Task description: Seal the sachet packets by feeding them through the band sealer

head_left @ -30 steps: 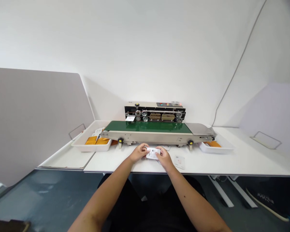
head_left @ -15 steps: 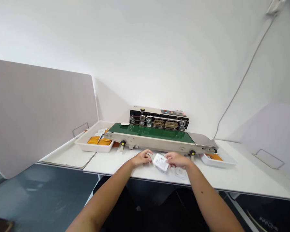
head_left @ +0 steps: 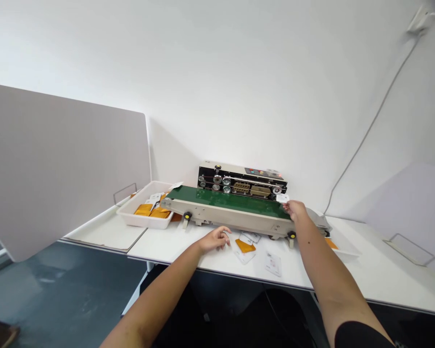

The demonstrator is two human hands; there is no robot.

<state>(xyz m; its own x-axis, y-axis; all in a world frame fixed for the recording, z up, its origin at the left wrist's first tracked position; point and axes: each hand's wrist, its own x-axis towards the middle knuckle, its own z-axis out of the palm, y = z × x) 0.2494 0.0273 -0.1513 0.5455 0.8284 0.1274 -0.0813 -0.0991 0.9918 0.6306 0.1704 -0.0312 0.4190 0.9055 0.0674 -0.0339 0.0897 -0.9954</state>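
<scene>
Between the fingertips of my right hand (head_left: 294,209) is a small white packet (head_left: 282,198), held at the right end of the band sealer (head_left: 244,180), beside its rollers. Just above the table (head_left: 212,261), my left hand (head_left: 216,239) is empty, its fingers loosely bent and apart. Near it lie an orange packet (head_left: 245,246) on a clear-and-white pouch (head_left: 244,257) and some white packets (head_left: 250,237). Another white pouch (head_left: 272,264) lies flat further right. At the left end of the green belt (head_left: 224,200) a white packet (head_left: 176,185) tips over the edge.
On the left stands a white bin (head_left: 130,220) with orange and white packets. Another white bin (head_left: 344,252), partly hidden by my right arm, sits at the right. Grey panels (head_left: 68,169) flank the table, and a cable (head_left: 366,130) runs up the wall.
My right hand has carried a white packet from the table up to the sealer's right end. The packet at the belt's left end has moved left and tilted. My left hand stays low.
</scene>
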